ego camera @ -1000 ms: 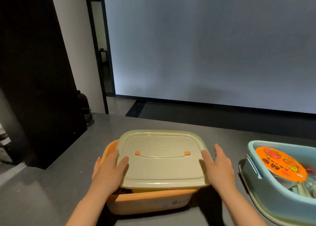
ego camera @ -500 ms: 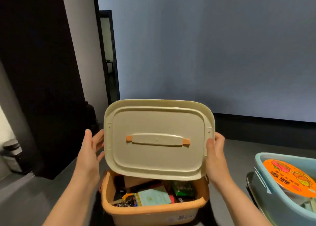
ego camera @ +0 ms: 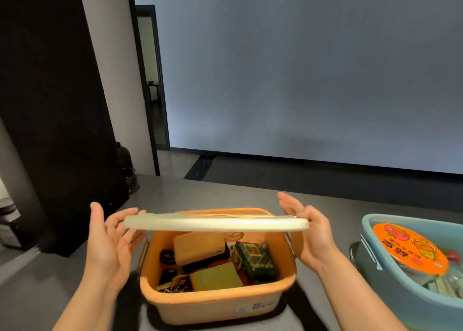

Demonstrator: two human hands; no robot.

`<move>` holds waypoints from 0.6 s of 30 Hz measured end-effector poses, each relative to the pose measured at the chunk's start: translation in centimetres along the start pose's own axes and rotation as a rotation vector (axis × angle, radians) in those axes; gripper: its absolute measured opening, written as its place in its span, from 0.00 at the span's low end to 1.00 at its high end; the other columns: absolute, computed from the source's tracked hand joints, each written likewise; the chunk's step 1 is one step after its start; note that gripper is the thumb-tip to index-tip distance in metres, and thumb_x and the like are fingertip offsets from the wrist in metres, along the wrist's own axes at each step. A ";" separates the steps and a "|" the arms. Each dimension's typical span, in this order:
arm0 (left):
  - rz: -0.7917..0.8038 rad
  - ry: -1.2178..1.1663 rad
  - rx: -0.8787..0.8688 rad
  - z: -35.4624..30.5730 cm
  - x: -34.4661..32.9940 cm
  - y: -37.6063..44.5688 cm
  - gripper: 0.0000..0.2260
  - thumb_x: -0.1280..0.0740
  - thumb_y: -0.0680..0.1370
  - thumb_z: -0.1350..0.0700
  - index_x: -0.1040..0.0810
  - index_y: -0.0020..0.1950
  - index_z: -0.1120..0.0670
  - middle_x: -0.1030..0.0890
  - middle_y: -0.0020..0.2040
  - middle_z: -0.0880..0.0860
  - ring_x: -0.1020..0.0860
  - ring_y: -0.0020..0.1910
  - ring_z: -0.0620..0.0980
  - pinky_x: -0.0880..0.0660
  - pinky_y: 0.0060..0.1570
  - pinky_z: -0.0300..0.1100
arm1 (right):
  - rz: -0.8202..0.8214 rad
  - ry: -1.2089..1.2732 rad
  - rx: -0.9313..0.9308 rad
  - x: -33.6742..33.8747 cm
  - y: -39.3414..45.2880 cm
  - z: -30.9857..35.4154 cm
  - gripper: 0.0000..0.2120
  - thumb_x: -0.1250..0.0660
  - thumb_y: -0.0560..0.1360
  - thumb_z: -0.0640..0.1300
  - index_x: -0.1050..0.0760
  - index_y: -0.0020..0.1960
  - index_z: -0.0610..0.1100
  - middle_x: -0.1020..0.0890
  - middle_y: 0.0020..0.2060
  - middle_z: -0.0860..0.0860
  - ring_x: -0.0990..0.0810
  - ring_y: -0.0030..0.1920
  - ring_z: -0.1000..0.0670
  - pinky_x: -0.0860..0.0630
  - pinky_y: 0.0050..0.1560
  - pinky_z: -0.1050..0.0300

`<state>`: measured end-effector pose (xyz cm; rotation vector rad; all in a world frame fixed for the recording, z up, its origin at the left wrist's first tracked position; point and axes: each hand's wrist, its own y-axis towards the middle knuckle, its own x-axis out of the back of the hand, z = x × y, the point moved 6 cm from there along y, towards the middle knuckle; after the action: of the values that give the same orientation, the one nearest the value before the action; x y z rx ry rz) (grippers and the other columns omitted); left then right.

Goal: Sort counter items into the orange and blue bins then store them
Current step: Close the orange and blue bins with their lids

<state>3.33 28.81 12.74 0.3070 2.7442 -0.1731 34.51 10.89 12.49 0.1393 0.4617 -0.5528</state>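
Since the earlier frame you turn the lid (ego camera: 216, 222) from upright to flat above the orange bin (ego camera: 213, 302).
Your left hand (ego camera: 109, 240) and right hand (ego camera: 312, 233) pinch its two ends with curled fingers (ego camera: 288, 203), so it can come down level on the rim.

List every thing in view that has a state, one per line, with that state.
lid: off the bin, held level above it, seen edge-on
orange bin: open, filled with items, standing on the counter
blue bin: uncovered, holds a round orange-labelled pack and other items
left hand: holds the lid's left end
right hand: holds the lid's right end
doorway: open
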 end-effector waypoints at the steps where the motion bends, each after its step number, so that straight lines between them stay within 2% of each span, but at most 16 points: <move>1: 0.004 0.036 0.018 0.1 -0.2 -0.1 0.29 0.46 0.76 0.33 0.24 0.60 0.55 0.19 0.55 0.57 0.22 0.57 0.55 0.28 0.57 0.51 | -0.003 -0.023 0.011 0.0 0.1 0.0 0.26 0.44 0.67 0.39 0.22 0.62 0.49 0.21 0.57 0.54 0.22 0.55 0.52 0.21 0.43 0.55; 4: 0.030 0.163 0.073 1.1 -1.2 -0.7 0.16 0.40 0.79 0.47 0.25 0.62 0.52 0.20 0.54 0.52 0.22 0.53 0.53 0.26 0.48 0.48 | -0.005 -0.225 0.069 -0.4 0.2 0.5 0.28 0.41 0.67 0.36 0.26 0.64 0.56 0.26 0.60 0.56 0.22 0.55 0.51 0.21 0.43 0.59; 6: 0.023 0.325 0.054 1.9 -1.1 -0.4 0.18 0.39 0.79 0.52 0.30 0.69 0.52 0.24 0.63 0.53 0.25 0.60 0.54 0.28 0.58 0.50 | 0.017 -0.411 0.058 -0.2 0.4 0.1 0.26 0.37 0.72 0.37 0.29 0.64 0.59 0.27 0.62 0.56 0.23 0.56 0.53 0.23 0.47 0.60; 7: 0.032 0.444 0.022 2.1 -1.1 -0.1 0.20 0.38 0.79 0.51 0.32 0.72 0.51 0.28 0.68 0.53 0.28 0.64 0.54 0.31 0.61 0.50 | 0.029 -0.493 0.042 0.2 0.5 -0.2 0.26 0.37 0.74 0.36 0.30 0.65 0.60 0.28 0.63 0.56 0.24 0.57 0.55 0.24 0.48 0.60; 9: 0.077 0.697 -0.026 2.5 -1.0 0.2 0.22 0.37 0.79 0.49 0.35 0.72 0.49 0.31 0.71 0.51 0.31 0.65 0.52 0.34 0.60 0.48 | 0.036 -0.661 -0.001 1.0 0.6 -1.3 0.25 0.36 0.76 0.37 0.32 0.66 0.60 0.28 0.65 0.55 0.25 0.58 0.57 0.25 0.48 0.62; 11: 0.124 0.870 0.007 3.9 -1.0 0.3 0.24 0.37 0.78 0.47 0.36 0.74 0.49 0.36 0.74 0.50 0.35 0.70 0.52 0.37 0.66 0.49 | 0.012 -0.803 -0.036 1.7 0.4 -2.6 0.24 0.35 0.77 0.39 0.34 0.68 0.58 0.30 0.68 0.55 0.28 0.62 0.54 0.26 0.57 0.57; 13: 0.153 1.016 0.040 6.1 -0.8 0.1 0.27 0.37 0.78 0.44 0.39 0.75 0.48 0.45 0.78 0.47 0.43 0.75 0.51 0.46 0.73 0.50 | -0.013 -0.908 -0.028 1.9 -0.1 -3.9 0.23 0.36 0.78 0.40 0.35 0.70 0.56 0.33 0.71 0.56 0.33 0.68 0.52 0.34 0.69 0.52; 15: 0.107 1.182 -0.015 7.4 -0.3 -0.2 0.27 0.39 0.79 0.43 0.42 0.76 0.46 0.48 0.78 0.46 0.47 0.77 0.51 0.49 0.75 0.52 | -0.050 -0.937 -0.002 2.1 -0.5 -4.5 0.23 0.38 0.79 0.40 0.36 0.72 0.54 0.34 0.72 0.56 0.35 0.70 0.53 0.38 0.71 0.54; 18: 0.021 1.373 -0.136 7.3 0.0 -0.8 0.25 0.43 0.80 0.44 0.43 0.76 0.46 0.47 0.78 0.47 0.45 0.76 0.50 0.49 0.75 0.51 | -0.102 -0.939 -0.007 2.5 -0.6 -4.9 0.23 0.40 0.80 0.40 0.37 0.74 0.52 0.36 0.74 0.55 0.37 0.73 0.52 0.41 0.73 0.53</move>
<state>5.67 26.89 6.07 0.5616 4.0534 0.3926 34.25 10.44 7.01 -0.1561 -0.4451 -0.6503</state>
